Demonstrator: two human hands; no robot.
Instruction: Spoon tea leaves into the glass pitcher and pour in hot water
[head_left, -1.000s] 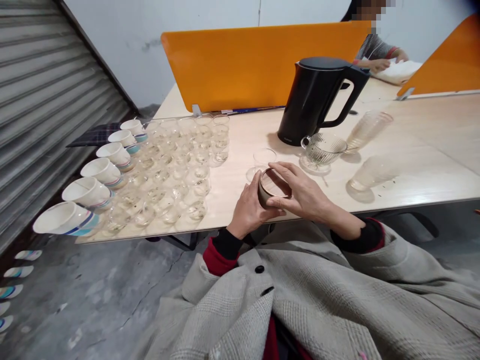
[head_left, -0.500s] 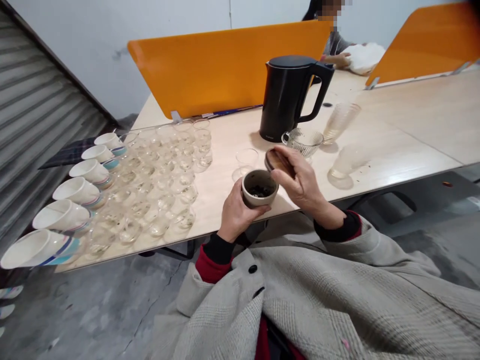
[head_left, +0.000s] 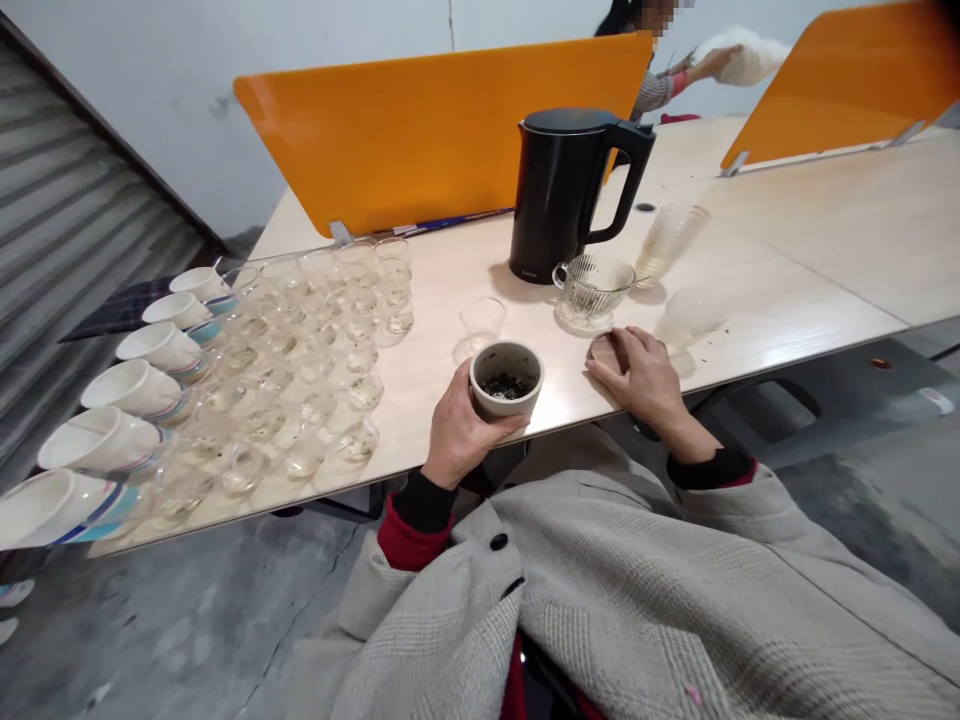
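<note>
My left hand point(head_left: 463, 425) is wrapped round a small pale canister point(head_left: 510, 400), tilted so its mouth faces me, with dark tea leaves point(head_left: 508, 386) inside. At the table's front edge my right hand point(head_left: 643, 378) grips a round wooden lid point(head_left: 604, 352) and rests at tabletop height; the fingers hide much of it. Just behind that hand stands a ribbed glass cup point(head_left: 596, 290) with a handle. A single clear plastic cup point(head_left: 482, 318) is behind the canister. The black electric kettle point(head_left: 559, 200) stands upright farther back.
Rows of clear plastic cups point(head_left: 300, 350) and a line of white paper cups point(head_left: 135, 385) cover the left of the table. Stacked clear cups point(head_left: 671, 240) stand right of the kettle. Orange dividers point(head_left: 442, 140) edge the back, where another person's hand point(head_left: 712, 65) holds something white.
My right hand has moved the lid away from the canister, rightward and down to the table. My left hand still holds the canister. The other person's white bundle has been lifted.
</note>
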